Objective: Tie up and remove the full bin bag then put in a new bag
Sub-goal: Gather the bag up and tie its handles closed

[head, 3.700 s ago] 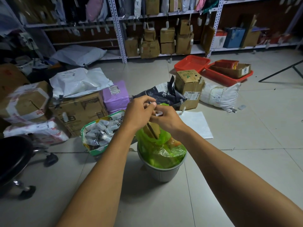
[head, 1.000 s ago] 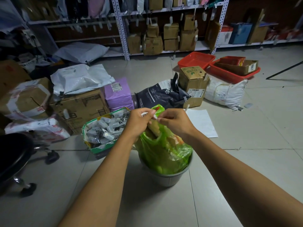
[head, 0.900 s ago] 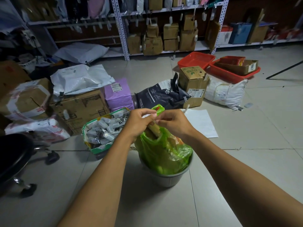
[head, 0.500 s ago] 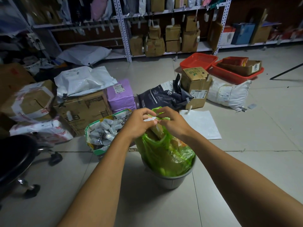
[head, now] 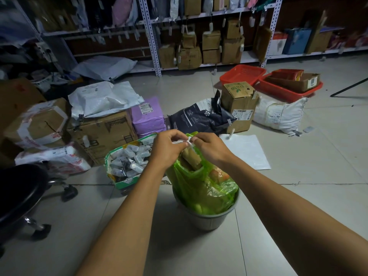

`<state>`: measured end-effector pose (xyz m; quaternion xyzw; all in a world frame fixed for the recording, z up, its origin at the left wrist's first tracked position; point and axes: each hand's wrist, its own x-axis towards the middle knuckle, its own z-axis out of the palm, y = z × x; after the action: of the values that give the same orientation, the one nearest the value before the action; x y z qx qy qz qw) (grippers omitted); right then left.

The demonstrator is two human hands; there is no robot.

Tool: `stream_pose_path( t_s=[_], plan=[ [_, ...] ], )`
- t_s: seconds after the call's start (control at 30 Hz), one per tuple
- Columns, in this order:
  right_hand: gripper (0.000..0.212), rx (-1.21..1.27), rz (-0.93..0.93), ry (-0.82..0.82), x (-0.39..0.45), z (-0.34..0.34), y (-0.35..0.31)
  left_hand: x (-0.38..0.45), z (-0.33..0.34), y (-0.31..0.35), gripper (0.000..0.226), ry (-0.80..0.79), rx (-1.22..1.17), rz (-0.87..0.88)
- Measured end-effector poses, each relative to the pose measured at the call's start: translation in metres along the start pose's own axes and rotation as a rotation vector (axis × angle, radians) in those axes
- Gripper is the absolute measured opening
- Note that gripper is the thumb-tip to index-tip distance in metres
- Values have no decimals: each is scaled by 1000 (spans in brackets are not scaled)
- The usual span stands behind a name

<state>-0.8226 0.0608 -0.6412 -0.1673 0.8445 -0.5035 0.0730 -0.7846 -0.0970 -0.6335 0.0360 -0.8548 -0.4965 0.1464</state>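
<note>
Above the grey bin (head: 207, 220), both hands are meeting at the gathered top of the green bin bag (head: 201, 188). The left hand (head: 169, 148) is closing its grip around the bag's bunched neck, fingers curled tight on the plastic and on a thin white tie (head: 186, 141). The right hand (head: 211, 148) is pinching the other side of that same tie and neck between thumb and fingertips, so neither grip is showing any gap. The two hands are touching or nearly touching at the knot.

From the neck the bag is running downward, its long axis standing roughly upright with the gathered end pointing up and leaning slightly away from the person. Its lower part is sitting inside the bin, bulging over the rim. Through the thin plastic, a brown cardboard piece (head: 192, 158) is poking up just under the hands, and something orange is showing lower down; the rest of the contents are too blurred to name.

Just left of the bin, an open green-and-white carton (head: 119, 182) is sitting on the floor, holding many small pale bottles (head: 131, 159). Beyond the bin, a white sheet (head: 247, 152) is lying flat on the floor. Farther beyond the bin, red trays (head: 282, 92) are holding a brown box.
</note>
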Motion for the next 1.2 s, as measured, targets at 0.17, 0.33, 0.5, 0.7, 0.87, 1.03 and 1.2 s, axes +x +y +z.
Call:
stream_pose_path(
  t_s=[0.17, 0.33, 0.5, 0.7, 0.87, 1.03, 1.2],
  plan=[
    [32, 189, 185, 22, 4, 0, -8, -1, -2, -3, 29, -53, -155, -16],
    [16, 405, 233, 41, 3, 0, -11, -2, -5, -8, 18, -84, -157, -53],
    [12, 461, 329, 60, 6, -1, -11, -4, -9, -12, 18, -63, -64, -82],
    [13, 451, 351, 139, 7, -2, -1, -7, -16, -15, 9, -15, 190, 37],
    [16, 499, 436, 226, 7, -10, 18, -8, -19, -22, 11, 66, 138, -61],
    [13, 602, 470, 282, 4, -15, 26, -10, -19, -28, 20, 113, 94, -193],
    [14, 609, 481, 352, -1, -26, 30, -13, -17, -33, 21, 157, 31, -320]
  ],
)
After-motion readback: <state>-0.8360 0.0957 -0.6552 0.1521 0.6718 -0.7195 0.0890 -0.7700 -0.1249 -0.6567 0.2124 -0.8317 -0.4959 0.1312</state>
